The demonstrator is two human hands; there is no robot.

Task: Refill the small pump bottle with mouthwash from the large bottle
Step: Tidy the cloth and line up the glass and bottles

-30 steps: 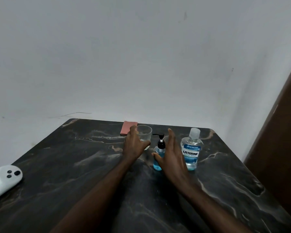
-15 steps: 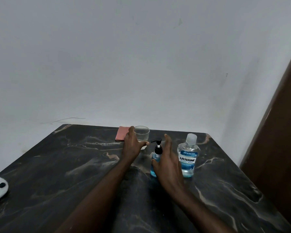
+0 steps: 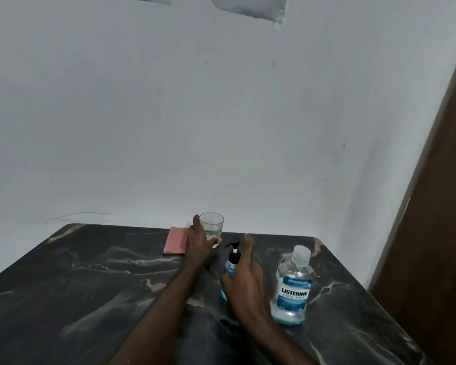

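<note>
A small pump bottle (image 3: 230, 270) with blue liquid and a black pump head stands upright on the dark marble table (image 3: 77, 285). My right hand (image 3: 245, 283) curls around its right side, thumb in front of the bottle, fingers spread. To its right stands the large Listerine bottle (image 3: 291, 288), upright with a clear cap on. My left hand (image 3: 199, 245) grips a clear drinking glass (image 3: 212, 225) behind the pump bottle.
A folded pink cloth (image 3: 175, 240) lies left of the glass near the table's far edge. A white wall rises behind the table. A brown wooden panel (image 3: 432, 233) stands at the right.
The view has tilted upward, so the table sits lower in frame and the white controller at the left has left view. My right hand has closed in around the pump bottle.
</note>
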